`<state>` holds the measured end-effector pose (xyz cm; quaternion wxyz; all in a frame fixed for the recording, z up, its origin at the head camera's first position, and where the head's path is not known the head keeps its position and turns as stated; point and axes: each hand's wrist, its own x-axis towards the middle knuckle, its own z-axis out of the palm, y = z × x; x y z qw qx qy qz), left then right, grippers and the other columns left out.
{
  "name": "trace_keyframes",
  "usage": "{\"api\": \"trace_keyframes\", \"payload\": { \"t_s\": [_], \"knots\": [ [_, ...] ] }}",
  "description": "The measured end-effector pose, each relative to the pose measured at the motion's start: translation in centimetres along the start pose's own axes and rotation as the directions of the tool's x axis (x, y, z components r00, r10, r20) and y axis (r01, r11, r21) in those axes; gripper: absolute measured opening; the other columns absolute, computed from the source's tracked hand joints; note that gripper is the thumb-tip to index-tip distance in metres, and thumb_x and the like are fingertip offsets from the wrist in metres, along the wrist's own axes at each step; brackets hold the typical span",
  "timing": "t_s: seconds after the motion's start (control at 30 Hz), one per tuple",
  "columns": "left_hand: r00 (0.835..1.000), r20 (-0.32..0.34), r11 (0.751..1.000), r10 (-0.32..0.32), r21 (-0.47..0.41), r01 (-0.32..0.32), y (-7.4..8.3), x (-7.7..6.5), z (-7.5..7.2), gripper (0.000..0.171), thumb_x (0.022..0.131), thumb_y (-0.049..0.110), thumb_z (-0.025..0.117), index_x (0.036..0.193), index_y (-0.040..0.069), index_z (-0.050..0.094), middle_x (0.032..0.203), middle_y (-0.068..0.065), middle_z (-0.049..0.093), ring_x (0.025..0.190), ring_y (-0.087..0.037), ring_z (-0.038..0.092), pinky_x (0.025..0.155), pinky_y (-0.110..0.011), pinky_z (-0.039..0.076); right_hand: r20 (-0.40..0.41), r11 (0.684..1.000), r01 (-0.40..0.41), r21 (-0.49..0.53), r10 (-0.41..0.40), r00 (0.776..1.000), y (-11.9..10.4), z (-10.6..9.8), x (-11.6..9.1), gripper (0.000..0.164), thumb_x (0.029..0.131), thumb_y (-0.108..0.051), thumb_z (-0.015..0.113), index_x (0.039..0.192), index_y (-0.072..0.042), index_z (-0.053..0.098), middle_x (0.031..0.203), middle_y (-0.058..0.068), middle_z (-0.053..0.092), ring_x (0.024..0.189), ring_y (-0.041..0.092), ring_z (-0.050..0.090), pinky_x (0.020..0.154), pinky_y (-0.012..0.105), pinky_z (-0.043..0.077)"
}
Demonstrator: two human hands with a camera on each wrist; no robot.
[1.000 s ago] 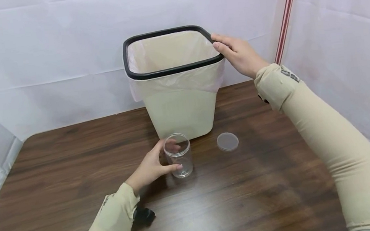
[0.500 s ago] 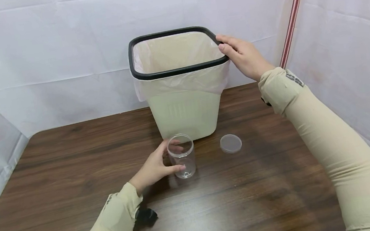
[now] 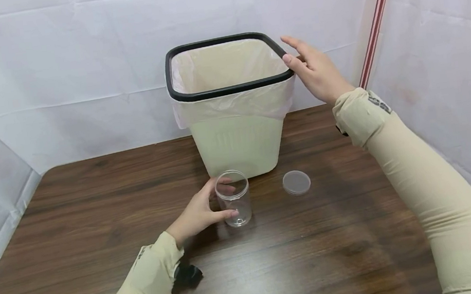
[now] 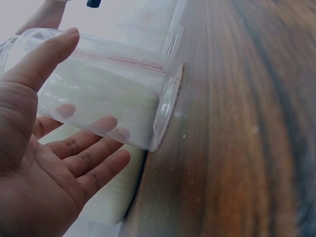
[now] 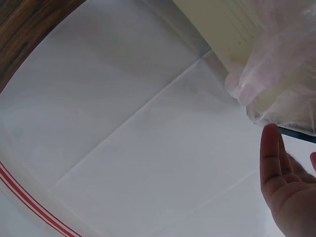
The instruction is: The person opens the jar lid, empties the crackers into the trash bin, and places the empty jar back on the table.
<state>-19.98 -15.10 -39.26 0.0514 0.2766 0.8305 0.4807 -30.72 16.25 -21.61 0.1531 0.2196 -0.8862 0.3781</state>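
Observation:
In the head view, my left hand (image 3: 197,215) holds a clear plastic jar (image 3: 243,204) upright on the table, thumb on the near side and fingers round the back. The left wrist view shows the jar (image 4: 123,84) see-through, with no lid on it. My right hand (image 3: 316,72) is at the right side of a cream bin (image 3: 239,141), its thumb at the black rim (image 3: 228,90) and its forefinger raised off it. A thin pink-white bag lines the bin and folds over its outside. A round clear lid (image 3: 296,182) lies flat, right of the jar.
The dark wooden table (image 3: 95,223) carries everything. White cloth (image 3: 74,54) hangs behind it and on both sides, with a red-striped strip (image 3: 379,21) at the back right. A black wrist device (image 3: 188,275) sits under the left cuff.
My right hand has loosened from the bin rim, its fingers lifting away to the right. The left hand stays on the jar. The whole scene has shifted slightly right in view.

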Motion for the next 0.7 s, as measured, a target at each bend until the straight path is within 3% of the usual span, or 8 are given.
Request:
{"api": "trace_keyframes", "payload": {
  "t_s": [0.23,0.43,0.7],
  "knots": [
    [1.000,-0.007,1.000,0.010,0.019,-0.010,0.2,-0.1,0.0,0.068,0.078,0.017,0.080,0.135,0.008,0.045,0.123,-0.015,0.063,0.119,-0.027,0.057,0.101,-0.045,0.042,-0.082,0.996,0.086,0.001,-0.085,0.993,0.8,0.5,-0.7,0.052,0.101,-0.037,0.038,0.151,-0.023,0.032,0.158,0.003,0.030,0.130,0.033,0.048,0.108,0.050,0.036],
    [1.000,-0.007,0.999,0.019,0.035,-0.019,0.1,0.0,0.1,0.070,0.076,0.017,0.081,0.136,0.010,0.045,0.124,-0.015,0.063,0.120,-0.026,0.057,0.102,-0.046,0.042,-0.106,0.993,0.119,-0.008,-0.120,0.987,1.5,0.8,-1.8,0.059,0.100,-0.051,0.036,0.152,-0.026,0.027,0.158,0.005,0.029,0.130,0.036,0.046,0.108,0.053,0.035],
    [0.999,-0.020,0.993,0.036,0.118,-0.033,0.2,0.2,-0.9,0.079,0.073,0.018,0.084,0.139,0.005,0.042,0.128,-0.015,0.060,0.118,-0.030,0.057,0.102,-0.049,0.043,-0.109,0.971,0.198,-0.135,-0.213,0.971,2.9,1.4,-3.3,0.076,0.096,-0.063,0.033,0.153,-0.012,0.026,0.155,0.016,0.032,0.127,0.043,0.046,0.110,0.054,0.030]
  ]
}}
